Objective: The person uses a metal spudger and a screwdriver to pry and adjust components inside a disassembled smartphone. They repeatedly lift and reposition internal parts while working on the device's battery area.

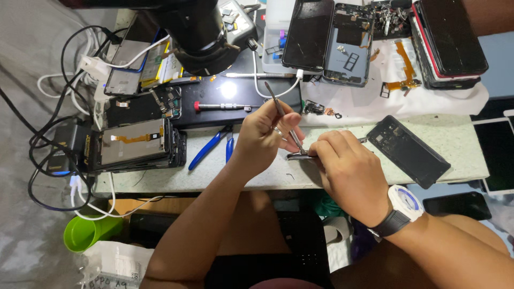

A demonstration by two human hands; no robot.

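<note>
My left hand (266, 136) grips metal tweezers (284, 116) whose tips point down at a small dark part (297, 156) on the pale bench top (342, 134). My right hand (349, 166), with a white watch (405, 204) on the wrist, pinches and steadies that same small part against the bench edge. The two hands nearly touch at the part. Most of the part is hidden under my fingers.
An open black phone frame (411, 151) lies right of my hands. Blue-handled pliers (212, 147) and a red-tipped screwdriver (221, 106) lie to the left. Stacked phones and screens (136, 144), cables (59, 134), a microscope head (198, 32) and more phones (450, 37) crowd the back.
</note>
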